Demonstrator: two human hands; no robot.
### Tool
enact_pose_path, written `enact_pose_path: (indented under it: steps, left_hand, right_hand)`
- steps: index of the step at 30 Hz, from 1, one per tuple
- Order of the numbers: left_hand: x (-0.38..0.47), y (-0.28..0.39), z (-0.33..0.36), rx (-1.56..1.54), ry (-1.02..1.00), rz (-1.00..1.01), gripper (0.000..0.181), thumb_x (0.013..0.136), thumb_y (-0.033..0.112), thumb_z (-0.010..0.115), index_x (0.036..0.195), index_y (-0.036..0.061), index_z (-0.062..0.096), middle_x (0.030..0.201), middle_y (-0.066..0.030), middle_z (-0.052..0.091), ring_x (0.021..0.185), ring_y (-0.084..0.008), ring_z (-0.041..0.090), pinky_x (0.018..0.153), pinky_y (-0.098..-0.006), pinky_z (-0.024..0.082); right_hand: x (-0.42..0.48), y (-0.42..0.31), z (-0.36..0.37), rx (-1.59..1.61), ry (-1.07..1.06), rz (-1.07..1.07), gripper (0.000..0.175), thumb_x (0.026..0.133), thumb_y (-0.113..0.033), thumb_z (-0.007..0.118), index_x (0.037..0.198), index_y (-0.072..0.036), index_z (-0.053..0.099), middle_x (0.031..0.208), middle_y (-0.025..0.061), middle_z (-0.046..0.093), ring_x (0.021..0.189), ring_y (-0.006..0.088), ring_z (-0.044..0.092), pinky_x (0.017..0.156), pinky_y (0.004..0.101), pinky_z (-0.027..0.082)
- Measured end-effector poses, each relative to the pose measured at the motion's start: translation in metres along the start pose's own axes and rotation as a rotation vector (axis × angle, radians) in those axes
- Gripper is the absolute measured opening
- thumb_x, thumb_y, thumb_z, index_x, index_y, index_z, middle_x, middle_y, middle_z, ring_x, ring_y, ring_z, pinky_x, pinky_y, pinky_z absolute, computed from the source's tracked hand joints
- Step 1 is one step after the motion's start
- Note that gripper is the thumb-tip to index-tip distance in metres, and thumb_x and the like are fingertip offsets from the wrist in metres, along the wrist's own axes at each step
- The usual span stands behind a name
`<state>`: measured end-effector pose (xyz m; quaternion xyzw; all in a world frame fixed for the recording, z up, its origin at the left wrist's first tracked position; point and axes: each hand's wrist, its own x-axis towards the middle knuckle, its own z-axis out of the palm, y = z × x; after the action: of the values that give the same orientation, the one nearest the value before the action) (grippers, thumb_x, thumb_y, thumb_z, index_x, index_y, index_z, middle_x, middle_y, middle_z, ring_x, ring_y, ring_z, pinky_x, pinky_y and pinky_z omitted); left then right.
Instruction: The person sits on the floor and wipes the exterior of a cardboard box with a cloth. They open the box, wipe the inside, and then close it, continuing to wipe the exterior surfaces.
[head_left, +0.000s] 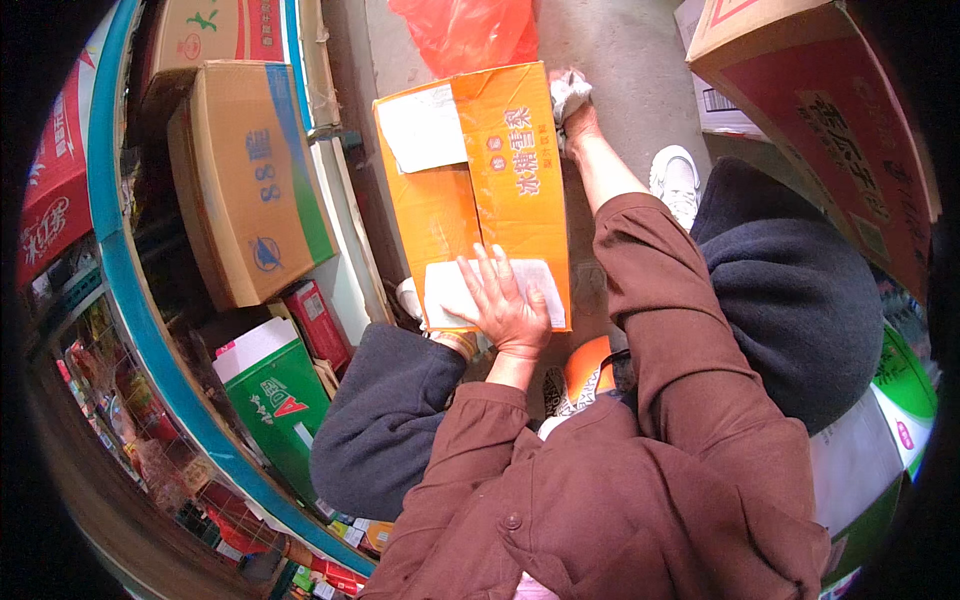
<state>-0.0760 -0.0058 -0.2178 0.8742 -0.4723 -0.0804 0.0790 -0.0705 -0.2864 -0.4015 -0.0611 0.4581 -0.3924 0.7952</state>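
Note:
Before me on the floor stands an orange cardboard carton with printed writing, its top flaps meeting at a seam. Two white paper sheets are on its top, a far one and a near one. My left hand lies flat on the near sheet with its fingers spread. My right hand is at the carton's far right side and grips a crumpled whitish cloth. Part of that hand is hidden behind the cloth and the carton edge.
A red plastic bag lies beyond the carton. To the left, a blue-edged shelf runs past a brown carton and a green box. A large red-and-brown carton rises on the right. My knees flank the orange carton.

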Motion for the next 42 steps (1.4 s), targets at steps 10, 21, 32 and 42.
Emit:
enact_pose_path:
  steps: [10,21,32,42]
  left_hand:
    - [-0.002,0.003,0.002,0.093,-0.010,-0.036,0.065,0.085,0.035,0.039,0.141,0.0020,0.035,0.151,-0.0164,0.027,0.142,-0.0403,0.013,0.106,-0.0653,-0.005]
    - [-0.003,0.002,0.009,0.056,0.052,-0.060,0.064,0.086,0.033,0.044,0.143,0.0066,0.034,0.153,-0.0123,0.023,0.143,-0.0367,0.012,0.100,-0.0719,-0.009]
    - [-0.033,-0.035,0.015,-0.192,0.157,-0.732,0.100,0.073,0.039,0.073,0.143,-0.0050,0.017,0.150,-0.0257,0.010,0.141,-0.0387,0.000,0.111,-0.0564,0.005]
    - [-0.024,-0.057,0.009,-1.259,0.244,-0.955,0.051,0.063,-0.010,0.075,0.110,-0.0037,0.056,0.100,-0.0106,0.063,0.086,-0.0244,0.060,0.079,-0.0360,0.050]
  right_hand:
    - [-0.084,-0.025,0.030,-0.611,-0.067,-0.430,0.035,0.086,-0.022,0.061,0.113,0.000,0.061,0.101,0.0062,0.067,0.087,0.0135,0.060,0.074,0.0327,0.048]
    - [-0.145,-0.035,0.050,-0.673,0.013,-0.405,0.038,0.083,-0.028,0.064,0.108,0.001,0.061,0.104,0.0229,0.065,0.097,0.0290,0.063,0.082,0.0375,0.048]
    - [-0.113,-0.084,0.096,-1.474,-0.078,-0.610,0.048,0.072,-0.033,0.068,0.109,-0.002,0.062,0.110,0.0208,0.063,0.105,0.0350,0.060,0.093,0.0411,0.046]
    - [-0.132,-0.107,0.079,-1.692,-0.037,-0.536,0.050,0.069,-0.033,0.071,0.109,-0.004,0.063,0.106,0.0221,0.064,0.102,0.0350,0.062,0.089,0.0404,0.049]
